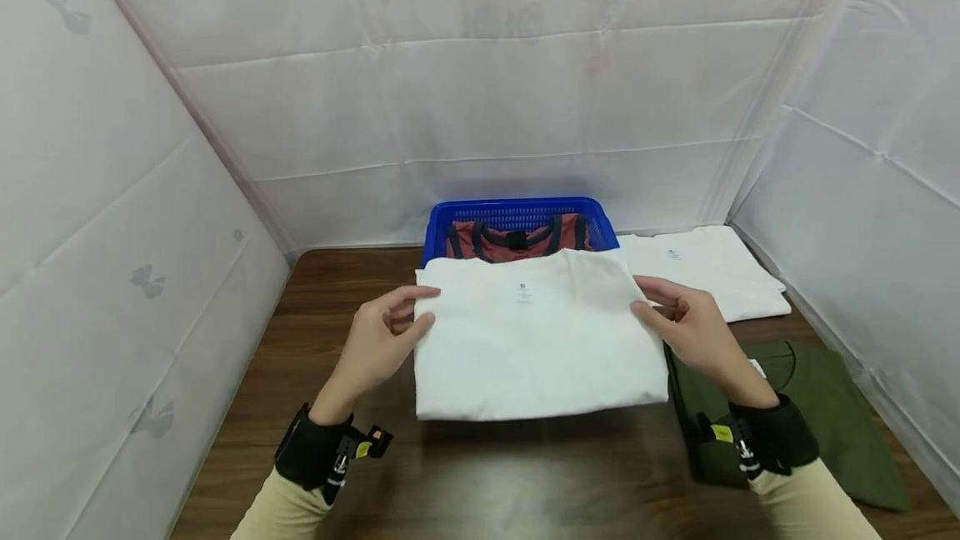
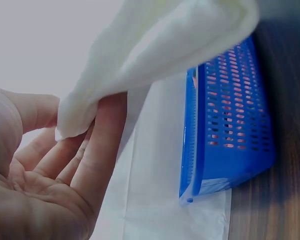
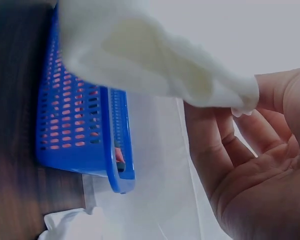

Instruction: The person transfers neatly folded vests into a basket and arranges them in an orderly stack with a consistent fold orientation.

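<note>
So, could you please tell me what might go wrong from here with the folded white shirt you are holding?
Both the left hand and the right hand pinch the folded white shirt only at its side edges, so the folds could sag or slip open. Its far edge sits close to the blue basket and might catch on the rim. Its right edge could drag the green shirt.

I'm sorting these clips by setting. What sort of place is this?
Probably a makeshift recording booth for folding laundry: white sheeting walls in a wooden table, with folded shirts and a blue basket on it.
</note>
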A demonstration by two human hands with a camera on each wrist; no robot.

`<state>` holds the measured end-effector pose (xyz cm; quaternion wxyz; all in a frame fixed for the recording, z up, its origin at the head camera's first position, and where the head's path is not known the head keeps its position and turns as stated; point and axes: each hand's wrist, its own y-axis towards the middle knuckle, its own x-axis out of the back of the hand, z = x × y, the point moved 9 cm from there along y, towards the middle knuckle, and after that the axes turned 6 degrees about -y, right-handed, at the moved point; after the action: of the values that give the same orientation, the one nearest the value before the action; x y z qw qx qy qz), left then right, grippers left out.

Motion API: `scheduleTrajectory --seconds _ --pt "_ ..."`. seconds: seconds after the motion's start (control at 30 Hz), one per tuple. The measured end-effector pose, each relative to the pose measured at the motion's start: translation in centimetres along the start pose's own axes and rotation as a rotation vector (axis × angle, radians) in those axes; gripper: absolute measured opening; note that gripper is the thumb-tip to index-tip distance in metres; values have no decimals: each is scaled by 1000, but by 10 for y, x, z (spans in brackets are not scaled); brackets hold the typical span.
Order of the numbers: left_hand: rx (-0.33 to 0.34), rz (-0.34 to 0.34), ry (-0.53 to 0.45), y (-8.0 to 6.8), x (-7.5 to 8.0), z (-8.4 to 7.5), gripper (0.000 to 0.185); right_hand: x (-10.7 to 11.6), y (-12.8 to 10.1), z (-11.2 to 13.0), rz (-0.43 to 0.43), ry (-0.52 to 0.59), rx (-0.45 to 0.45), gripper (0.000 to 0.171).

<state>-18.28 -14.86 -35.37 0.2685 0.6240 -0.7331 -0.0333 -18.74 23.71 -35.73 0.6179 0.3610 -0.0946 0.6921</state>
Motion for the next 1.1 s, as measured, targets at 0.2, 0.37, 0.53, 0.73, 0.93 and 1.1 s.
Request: scheduleTrajectory --seconds 0.2,0.37,0.53,0.73,0.93,1.1 --pt "-65 -45 10 30 6 3 31 3 33 -5 -12 6 -4 47" --pt "-38 -87 -2 55 9 13 29 4 61 -8 -21 -26 18 50" --pt "44 -116 2 75 9 24 28 6 85 -12 -60 -75 41 48" --pt "43 -115 64 99 2 27 41 4 107 -17 -130 -107 57 45" --pt "51 -74 98 118 -5 31 54 5 124 -19 -191 -126 34 43" --pt "52 -48 127 127 -9 35 59 4 134 -24 -196 -121 4 44"
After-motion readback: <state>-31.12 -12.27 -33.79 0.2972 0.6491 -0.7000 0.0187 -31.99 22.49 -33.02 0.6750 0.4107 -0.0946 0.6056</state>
